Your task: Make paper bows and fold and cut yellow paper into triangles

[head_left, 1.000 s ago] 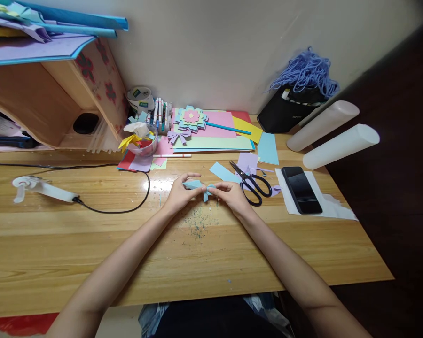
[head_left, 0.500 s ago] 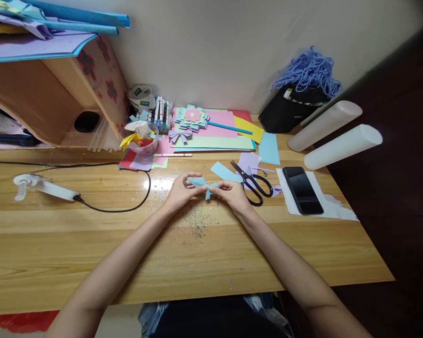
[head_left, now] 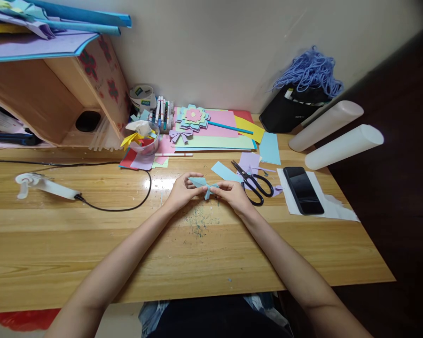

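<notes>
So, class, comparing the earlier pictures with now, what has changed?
The folded light-blue paper has turned slightly between the left hand and right hand; neither has let go. The scissors and phone stayed where they were.

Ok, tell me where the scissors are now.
In the head view, the scissors lie just right of the right hand, partly on purple paper, left of the phone.

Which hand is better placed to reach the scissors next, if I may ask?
The right hand, probably: it sits nearer the scissors, though both it and the left hand hold folded blue paper.
</notes>
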Demonstrator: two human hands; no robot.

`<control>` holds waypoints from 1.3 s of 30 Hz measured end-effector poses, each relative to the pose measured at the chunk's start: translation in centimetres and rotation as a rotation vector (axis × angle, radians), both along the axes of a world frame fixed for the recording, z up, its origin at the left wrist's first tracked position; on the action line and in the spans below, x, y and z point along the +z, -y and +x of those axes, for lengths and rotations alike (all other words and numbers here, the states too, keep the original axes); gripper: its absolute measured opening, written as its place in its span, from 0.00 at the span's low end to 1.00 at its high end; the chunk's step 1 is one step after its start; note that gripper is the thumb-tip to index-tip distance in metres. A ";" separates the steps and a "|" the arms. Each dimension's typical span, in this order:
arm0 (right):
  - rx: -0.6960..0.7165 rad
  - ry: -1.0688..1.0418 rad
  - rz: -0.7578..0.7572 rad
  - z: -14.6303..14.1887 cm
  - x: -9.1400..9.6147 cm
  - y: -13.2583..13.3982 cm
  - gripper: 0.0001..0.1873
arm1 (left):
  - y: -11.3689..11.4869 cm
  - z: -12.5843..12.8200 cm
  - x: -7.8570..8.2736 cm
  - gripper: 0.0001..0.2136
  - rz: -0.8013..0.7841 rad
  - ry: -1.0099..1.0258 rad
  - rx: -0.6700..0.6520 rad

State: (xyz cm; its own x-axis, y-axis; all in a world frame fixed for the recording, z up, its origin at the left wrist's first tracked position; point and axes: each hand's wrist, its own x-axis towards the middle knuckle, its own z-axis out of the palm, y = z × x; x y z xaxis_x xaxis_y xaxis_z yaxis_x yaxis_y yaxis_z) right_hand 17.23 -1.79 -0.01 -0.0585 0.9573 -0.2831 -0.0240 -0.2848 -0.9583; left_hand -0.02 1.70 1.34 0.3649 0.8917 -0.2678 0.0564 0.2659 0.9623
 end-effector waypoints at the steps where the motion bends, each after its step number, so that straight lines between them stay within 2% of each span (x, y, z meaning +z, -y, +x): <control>1: 0.002 0.005 0.005 0.0 0.0 0.0 0.14 | 0.0 0.0 0.0 0.24 0.004 -0.008 -0.002; 11: -0.042 0.053 0.001 -0.1 -0.1 0.1 0.13 | 0.0 0.0 -0.1 0.23 0.031 -0.035 -0.025; 18: 0.045 -0.045 -0.014 0.1 0.9 0.2 0.12 | 0.1 0.0 -0.4 0.24 0.022 0.028 -0.002; 21: 0.028 -0.024 -0.005 0.0 1.0 0.3 0.13 | 0.1 0.0 -0.5 0.23 0.023 0.039 -0.003; 30: -0.006 0.001 0.041 -0.4 0.8 0.4 0.13 | 0.0 -0.1 -0.8 0.22 0.046 0.050 -0.013; 35: -0.079 0.073 0.053 -0.8 0.3 0.4 0.14 | 0.0 0.0 -0.8 0.23 0.044 0.034 -0.012; 39: -0.044 0.039 0.050 -0.6 0.1 0.4 0.14 | 0.1 0.0 -0.7 0.23 0.045 0.047 -0.009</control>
State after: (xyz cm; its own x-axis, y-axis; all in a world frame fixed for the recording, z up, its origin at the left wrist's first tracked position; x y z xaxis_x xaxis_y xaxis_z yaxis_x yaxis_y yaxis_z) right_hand 16.59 -2.15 0.08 -0.0056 0.9717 -0.2361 0.0024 -0.2361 -0.9717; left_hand 0.01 1.60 0.65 0.3846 0.8990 -0.2095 0.0130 0.2216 0.9750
